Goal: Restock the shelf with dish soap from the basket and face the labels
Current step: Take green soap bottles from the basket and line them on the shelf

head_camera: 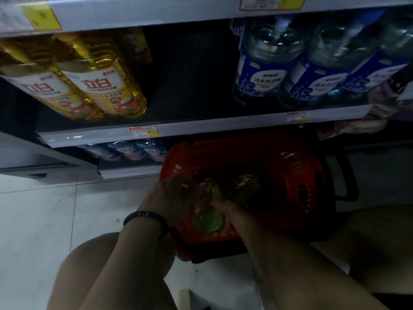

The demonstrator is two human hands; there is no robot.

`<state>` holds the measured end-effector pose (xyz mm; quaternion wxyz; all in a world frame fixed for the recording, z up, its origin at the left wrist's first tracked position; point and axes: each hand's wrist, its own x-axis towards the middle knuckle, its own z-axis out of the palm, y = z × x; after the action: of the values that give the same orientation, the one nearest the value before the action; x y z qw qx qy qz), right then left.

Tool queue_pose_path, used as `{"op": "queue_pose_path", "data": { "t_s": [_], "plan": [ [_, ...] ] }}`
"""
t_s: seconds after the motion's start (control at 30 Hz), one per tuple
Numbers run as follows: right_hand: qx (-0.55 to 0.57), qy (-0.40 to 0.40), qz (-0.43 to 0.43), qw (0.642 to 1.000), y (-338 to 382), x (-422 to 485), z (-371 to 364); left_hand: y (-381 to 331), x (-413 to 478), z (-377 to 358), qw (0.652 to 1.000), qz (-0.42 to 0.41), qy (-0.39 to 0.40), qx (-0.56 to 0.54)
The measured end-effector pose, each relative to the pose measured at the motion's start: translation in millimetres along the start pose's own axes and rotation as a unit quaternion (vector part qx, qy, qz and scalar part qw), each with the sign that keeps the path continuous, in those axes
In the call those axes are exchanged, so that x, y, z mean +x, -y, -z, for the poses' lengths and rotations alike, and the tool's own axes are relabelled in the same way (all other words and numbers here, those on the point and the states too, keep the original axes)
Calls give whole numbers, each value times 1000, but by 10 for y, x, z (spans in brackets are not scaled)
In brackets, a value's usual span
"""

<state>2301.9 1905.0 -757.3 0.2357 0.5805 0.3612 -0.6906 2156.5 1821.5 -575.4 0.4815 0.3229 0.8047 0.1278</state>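
An orange-red basket (297,175) stands on the floor below the shelf. Both my hands reach into it. My left hand (176,195), with a black band on the wrist, and my right hand (223,208) together grip a green dish soap bottle (209,220) near the basket's front wall. A second green bottle (245,186) lies deeper in the basket. On the shelf (201,127) above, yellow dish soap bottles (105,88) stand at the left and clear bottles with blue labels (263,72) at the right, labels facing out. A dark gap lies between them.
A lower shelf holds blue-topped packs (131,149). White floor tiles (44,209) spread to the left. My bare knees sit at the bottom of the view. The basket's black handle (348,175) sticks out on its right.
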Motion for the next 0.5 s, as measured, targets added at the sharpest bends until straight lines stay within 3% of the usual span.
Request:
{"op": "queue_pose_path", "data": {
  "t_s": [0.23, 0.5],
  "plan": [
    [64, 30, 64, 995, -111, -434, 188, 10, -32, -93, 999, 13, -18, 34],
    [-1, -139, 202, 970, -168, -1604, 268, -169, -397, -358, 996, 30, -55, -67]
  ]
}}
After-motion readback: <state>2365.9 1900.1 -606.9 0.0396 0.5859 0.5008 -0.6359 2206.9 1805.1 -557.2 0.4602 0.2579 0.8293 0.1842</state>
